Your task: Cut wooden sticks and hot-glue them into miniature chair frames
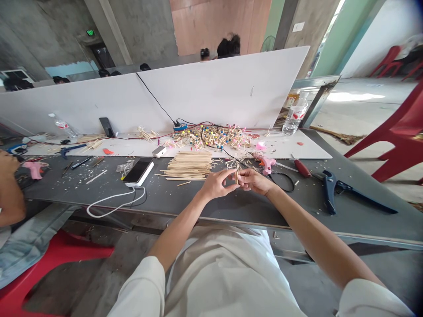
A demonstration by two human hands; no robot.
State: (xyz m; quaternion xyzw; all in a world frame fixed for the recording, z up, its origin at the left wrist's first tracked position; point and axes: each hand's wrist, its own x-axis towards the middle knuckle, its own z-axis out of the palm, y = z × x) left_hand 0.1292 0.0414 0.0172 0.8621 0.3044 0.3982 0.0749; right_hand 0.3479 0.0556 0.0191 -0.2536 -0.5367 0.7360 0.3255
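Both hands meet over the front of the dark table, around a few short wooden stick pieces point(235, 178) held upright. My left hand point(218, 184) pinches them from the left, thumb below and fingers above. From the right, the fingers of my right hand point(253, 181) close on the same pieces; how they are joined is too small to tell. Just behind and left lies a stack of long thin wooden sticks point(190, 165). Short cut stick bits point(229, 164) are scattered beyond my fingers. A pink glue gun point(267, 164) rests right of my right hand.
A heap of sticks with coloured balls point(211, 137) lies against the white partition point(211, 97). To the right are a red-handled screwdriver point(302, 168) and a blue-handled cutter point(329, 189). A phone point(139, 171) on a white power bank sits left. A co-worker's arm point(9, 189) shows far left.
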